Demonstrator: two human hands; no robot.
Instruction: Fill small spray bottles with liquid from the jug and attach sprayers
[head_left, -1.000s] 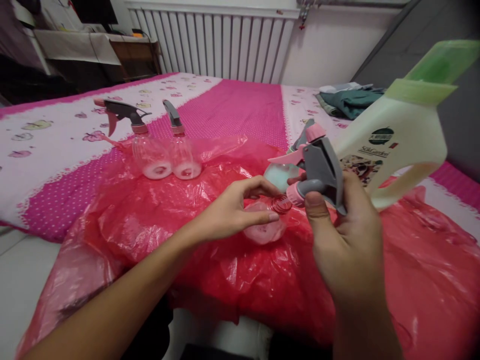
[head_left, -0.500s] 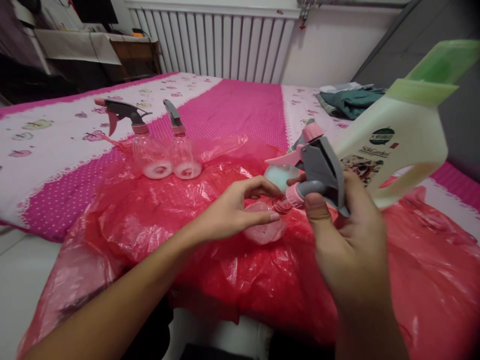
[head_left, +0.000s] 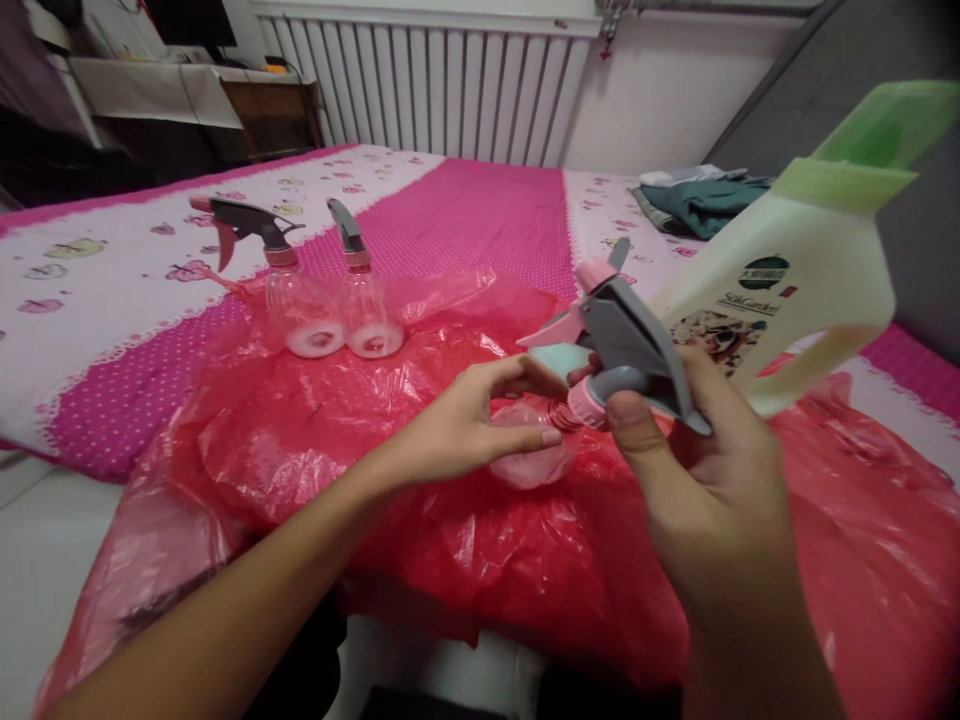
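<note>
My left hand (head_left: 469, 420) curls round a small clear bottle (head_left: 529, 462) with a little white liquid in it, tilted on the red plastic sheet (head_left: 315, 440). My right hand (head_left: 697, 480) grips a grey and pink spray trigger head (head_left: 622, 350) and holds its pink collar against the bottle's threaded neck (head_left: 561, 413). The head is tilted to the left. Behind it shows part of another pale bottle (head_left: 559, 358).
Two clear spray bottles with grey trigger heads, one (head_left: 296, 300) and the other (head_left: 364, 305), stand on the sheet at the back left. A large white detergent jug with a green cap (head_left: 810, 260) stands at the right. Folded clothes (head_left: 697, 200) lie on the pink bed (head_left: 465, 210).
My right hand has turned the trigger head counter-clockwise and brought its collar closer onto the bottle's neck. My left hand has stayed on the bottle.
</note>
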